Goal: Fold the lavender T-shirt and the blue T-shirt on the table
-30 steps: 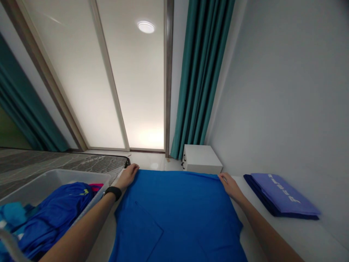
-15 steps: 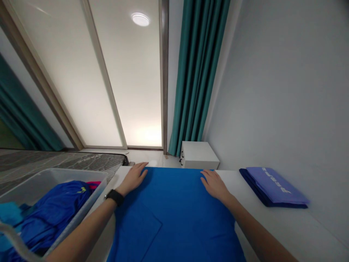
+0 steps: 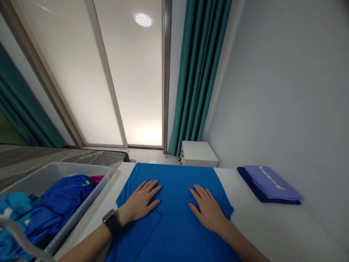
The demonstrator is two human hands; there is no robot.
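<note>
A blue shirt (image 3: pixel 177 222) lies spread over the white table, its far edge near the table's far end and its near part running out of view at the bottom. My left hand (image 3: pixel 143 200), with a black watch on the wrist, rests flat on the cloth left of the middle, fingers spread. Flat on the right part of the shirt lies my right hand (image 3: pixel 205 205), its fingers also apart. Neither hand holds anything. A rectangular seam or fold line shows on the cloth beside my left hand.
Folded purple and navy garments (image 3: pixel 272 183) lie stacked on the right of the white table (image 3: pixel 256 222). At left stands a clear plastic bin (image 3: pixel 79 218) with blue clothes (image 3: pixel 58 203) in it. A white cabinet (image 3: pixel 199 153) is beyond the table, by a teal curtain (image 3: pixel 201 72).
Both hands have drawn back from the shirt's far corners toward me and inward, now flat on the cloth. The far corners of the shirt, formerly under the hands, show.
</note>
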